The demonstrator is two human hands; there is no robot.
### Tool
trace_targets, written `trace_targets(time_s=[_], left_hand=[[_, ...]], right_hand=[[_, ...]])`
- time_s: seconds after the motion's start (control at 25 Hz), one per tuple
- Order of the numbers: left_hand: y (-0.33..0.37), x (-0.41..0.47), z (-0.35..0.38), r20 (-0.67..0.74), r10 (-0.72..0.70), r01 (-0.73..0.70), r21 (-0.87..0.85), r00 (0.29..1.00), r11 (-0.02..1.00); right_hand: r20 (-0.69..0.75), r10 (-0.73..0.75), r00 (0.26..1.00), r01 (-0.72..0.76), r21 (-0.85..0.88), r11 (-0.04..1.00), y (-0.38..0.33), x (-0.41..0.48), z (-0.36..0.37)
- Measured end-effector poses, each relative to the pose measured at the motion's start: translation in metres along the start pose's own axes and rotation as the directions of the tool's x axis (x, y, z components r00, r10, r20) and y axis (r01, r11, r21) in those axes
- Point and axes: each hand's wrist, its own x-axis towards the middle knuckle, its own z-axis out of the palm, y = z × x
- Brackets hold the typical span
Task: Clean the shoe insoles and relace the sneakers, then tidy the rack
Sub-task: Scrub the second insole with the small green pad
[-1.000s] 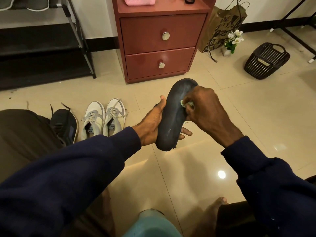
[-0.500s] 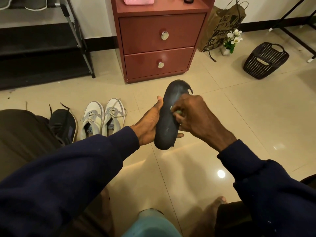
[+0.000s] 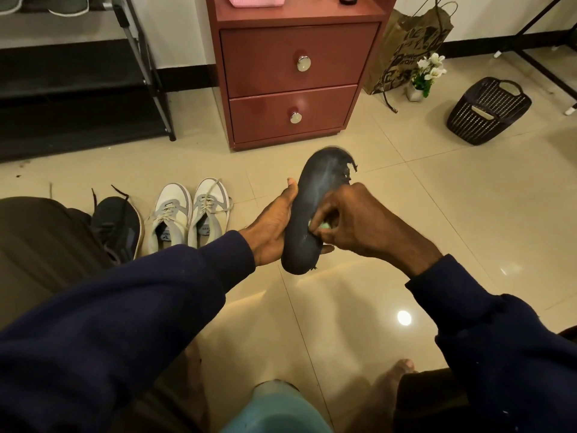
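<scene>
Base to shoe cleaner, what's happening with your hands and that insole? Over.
Left hand holds the dark insole from behind. Right hand pinches a green wipe against its face. Nothing blocking; white sneakers sit apart on the floor.

Glossy beige tile floor [image 3: 468,214] w/ glare [image 3: 404,317]; red-brown 2-drawer cabinet [image 3: 296,82] by white wall [image 3: 187,32]; black basket [image 3: 487,110], prob. plastic.

Both dark-sleeved arms are reaching forward, the left hand [image 3: 274,226] cradling the insole [image 3: 315,198] from behind while the right hand [image 3: 359,220], fingers curled, is pinching a green scrap [image 3: 326,225] against it.
</scene>
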Motion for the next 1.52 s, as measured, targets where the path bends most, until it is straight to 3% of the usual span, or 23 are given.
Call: trace_targets(time_s=[0.08, 0.16, 0.24, 0.28, 0.36, 0.44, 0.48, 0.64, 0.68, 0.76, 0.84, 0.96, 1.04, 1.2, 1.24, 1.4, 1.44, 1.52], left_hand=[[-0.003, -0.001, 0.003, 0.000, 0.001, -0.001, 0.002, 1.000, 1.000], [-0.003, -0.005, 0.009, 0.030, -0.010, 0.010, -0.009, 0.999, 1.000], [-0.001, -0.009, 0.013, 0.075, -0.017, 0.021, -0.042, 0.997, 0.999], [0.001, -0.010, 0.014, 0.081, -0.009, 0.014, -0.063, 0.997, 0.998], [0.005, -0.009, 0.010, 0.083, 0.013, -0.005, -0.094, 0.996, 0.996], [0.003, -0.007, 0.007, 0.068, 0.016, -0.011, -0.086, 0.998, 0.996], [0.000, -0.007, 0.007, 0.067, 0.015, -0.010, -0.069, 0.998, 0.998], [0.000, -0.012, 0.015, 0.108, -0.003, 0.012, -0.077, 0.994, 0.997], [0.002, -0.012, 0.015, 0.103, 0.014, -0.006, -0.084, 0.995, 0.996], [0.004, -0.009, 0.012, 0.071, 0.037, -0.031, -0.084, 0.997, 0.996], [0.001, -0.008, 0.010, 0.040, 0.018, -0.016, -0.046, 0.999, 0.999], [-0.002, -0.011, 0.013, 0.078, -0.025, 0.025, 0.004, 0.997, 1.000], [0.000, -0.014, 0.016, 0.126, -0.022, 0.023, -0.010, 0.992, 1.000], [0.001, -0.014, 0.013, 0.079, -0.019, 0.023, -0.049, 0.997, 0.999], [0.001, -0.015, 0.013, 0.067, -0.030, 0.031, -0.018, 0.997, 0.999], [0.003, -0.018, 0.016, 0.054, -0.022, 0.020, 0.036, 0.998, 0.999], [0.003, -0.019, 0.017, 0.044, -0.022, 0.020, 0.032, 0.999, 0.999], [0.003, -0.016, 0.014, 0.011, -0.041, 0.041, 0.022, 0.999, 0.999]], right_hand=[[-0.022, 0.028, 0.999, -0.029, -0.044, 0.999, 0.002, 0.002, 0.001], [-0.241, 0.017, 0.970, -0.061, -0.177, 0.982, 0.012, 0.007, -0.002], [-0.377, -0.018, 0.926, -0.059, -0.192, 0.980, 0.013, 0.010, -0.004], [-0.352, -0.025, 0.936, -0.026, -0.138, 0.990, 0.009, 0.009, -0.002], [-0.158, -0.021, 0.987, 0.022, 0.008, 1.000, -0.002, 0.004, 0.003], [0.000, -0.006, 1.000, 0.006, 0.044, 0.999, -0.003, 0.001, 0.004], [-0.015, 0.004, 1.000, -0.004, 0.006, 1.000, 0.001, 0.002, 0.002], [-0.362, 0.006, 0.932, -0.085, -0.203, 0.975, 0.015, 0.011, -0.002], [-0.358, -0.010, 0.934, -0.057, -0.176, 0.983, 0.012, 0.010, 0.001], [-0.205, -0.051, 0.978, 0.042, -0.049, 0.998, 0.003, 0.007, 0.006], [-0.097, -0.042, 0.994, 0.042, 0.002, 0.999, 0.002, 0.004, 0.006], [-0.365, 0.012, 0.931, -0.074, -0.157, 0.985, 0.023, 0.012, -0.003], [-0.458, 0.029, 0.889, -0.084, -0.101, 0.991, 0.025, 0.013, -0.004], [-0.139, 0.000, 0.990, 0.010, 0.069, 0.998, 0.009, 0.007, 0.006], [-0.144, 0.014, 0.989, -0.005, 0.058, 0.998, 0.010, 0.008, 0.006], [-0.473, 0.045, 0.880, -0.102, -0.096, 0.990, 0.028, 0.018, -0.003], [-0.477, 0.021, 0.879, -0.068, -0.082, 0.994, 0.025, 0.018, 0.000], [-0.303, -0.034, 0.952, 0.035, -0.001, 0.999, 0.010, 0.014, 0.008]])
